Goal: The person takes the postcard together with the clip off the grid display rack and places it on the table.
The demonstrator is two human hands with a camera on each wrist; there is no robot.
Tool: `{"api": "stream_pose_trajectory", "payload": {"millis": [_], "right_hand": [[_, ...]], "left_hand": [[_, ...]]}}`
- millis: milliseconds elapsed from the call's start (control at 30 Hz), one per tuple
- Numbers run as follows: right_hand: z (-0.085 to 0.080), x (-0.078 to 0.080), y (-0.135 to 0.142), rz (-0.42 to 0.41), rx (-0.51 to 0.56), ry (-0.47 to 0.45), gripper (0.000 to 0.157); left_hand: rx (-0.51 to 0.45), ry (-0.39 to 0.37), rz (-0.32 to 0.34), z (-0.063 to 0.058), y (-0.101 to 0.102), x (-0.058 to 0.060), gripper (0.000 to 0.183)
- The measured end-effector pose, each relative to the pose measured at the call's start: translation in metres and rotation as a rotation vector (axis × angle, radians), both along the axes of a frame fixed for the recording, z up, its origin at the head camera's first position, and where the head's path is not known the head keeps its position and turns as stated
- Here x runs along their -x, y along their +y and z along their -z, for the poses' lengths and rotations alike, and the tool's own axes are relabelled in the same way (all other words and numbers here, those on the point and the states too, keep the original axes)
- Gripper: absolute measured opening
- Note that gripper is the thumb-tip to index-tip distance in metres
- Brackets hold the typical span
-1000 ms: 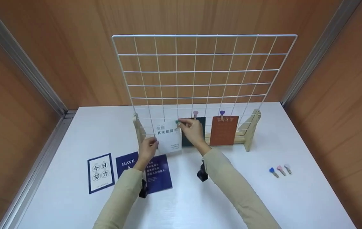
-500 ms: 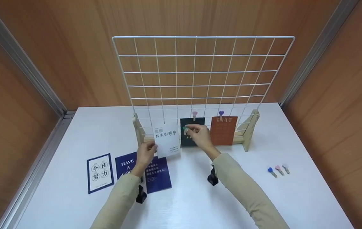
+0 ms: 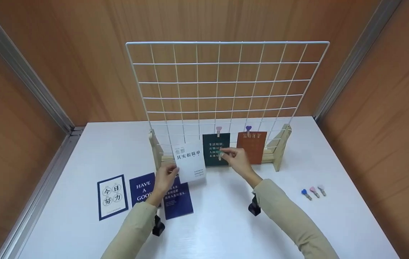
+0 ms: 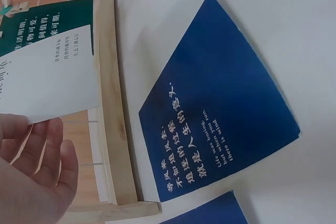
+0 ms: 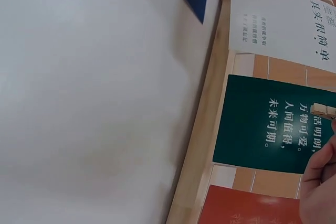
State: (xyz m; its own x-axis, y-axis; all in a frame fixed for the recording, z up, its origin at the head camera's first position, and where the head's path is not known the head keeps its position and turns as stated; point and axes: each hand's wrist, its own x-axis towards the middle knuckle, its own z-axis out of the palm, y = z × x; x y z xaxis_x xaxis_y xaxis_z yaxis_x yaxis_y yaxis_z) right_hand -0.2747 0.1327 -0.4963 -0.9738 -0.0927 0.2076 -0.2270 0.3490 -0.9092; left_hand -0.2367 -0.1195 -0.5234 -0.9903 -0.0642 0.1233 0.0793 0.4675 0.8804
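Note:
My left hand (image 3: 165, 180) pinches the left edge of a white card (image 3: 191, 163) with dark lettering, held in front of the wire grid (image 3: 197, 82). In my right hand (image 3: 239, 160) is a small wooden clip (image 5: 321, 111) with a green top, pinched between thumb and fingers. That hand is in front of a dark green card (image 3: 210, 140), which hangs from the grid by a pink heart clip (image 3: 219, 130). Beside it a red-orange card (image 3: 256, 144) hangs from a purple heart clip (image 3: 248, 128). The left wrist view shows the white card overlapping the green one.
On the white table (image 3: 219, 223) lie a blue-bordered white card (image 3: 112, 197), a blue card (image 3: 142, 187) and another blue card (image 4: 220, 98). Three loose clips, one a blue heart clip (image 3: 306, 194), lie at the right. Wooden feet (image 3: 282, 149) support the grid.
My right hand has drawn away from the white card's top edge, down and to the right, with the green clip. The white card has come slightly lower and away from the grid.

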Motion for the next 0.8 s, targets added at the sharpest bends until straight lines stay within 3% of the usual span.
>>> {"api": "stream_pose_trajectory", "payload": {"millis": [433,800], "right_hand": [[0.01,-0.015,0.036,-0.004,-0.032,-0.064,0.018],[0.015,-0.022,0.063,-0.068,-0.05,-0.119,0.021]], "left_hand": [[-0.019,-0.041,0.009,0.008,0.002,-0.017,0.016],[-0.093,-0.023,0.114,0.012,0.008,-0.024,0.017]]}}
